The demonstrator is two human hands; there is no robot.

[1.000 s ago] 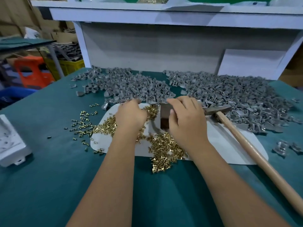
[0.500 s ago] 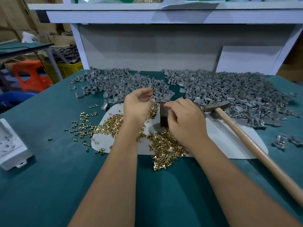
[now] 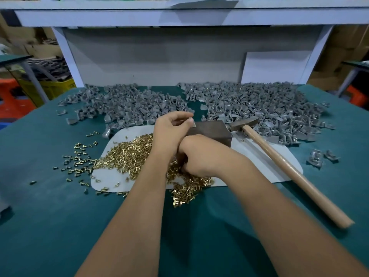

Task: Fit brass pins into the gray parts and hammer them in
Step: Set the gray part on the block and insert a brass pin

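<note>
My left hand point(image 3: 171, 130) is raised over the white mat point(image 3: 265, 156), its curled fingers pinching a small gray part that is mostly hidden. Just below it, my right hand point(image 3: 199, 156) reaches down into the heap of brass pins point(image 3: 127, 152). Its fingertips are curled into the pins, and the fingers hide the grip. Right behind both hands a dark metal block point(image 3: 211, 132) stands on the mat. The hammer point(image 3: 279, 158) lies to the right, untouched, with its head beside the block.
Two big heaps of gray parts lie at the back, one on the left point(image 3: 123, 104) and one on the right point(image 3: 259, 104). Loose pins point(image 3: 79, 156) are scattered left of the mat. A few gray parts point(image 3: 319, 156) sit at the right. A white shelf frame point(image 3: 65, 52) stands behind.
My left hand rose off the pins to above the block with something pinched. My right hand left the block and dropped into the pin heap in front of it.
</note>
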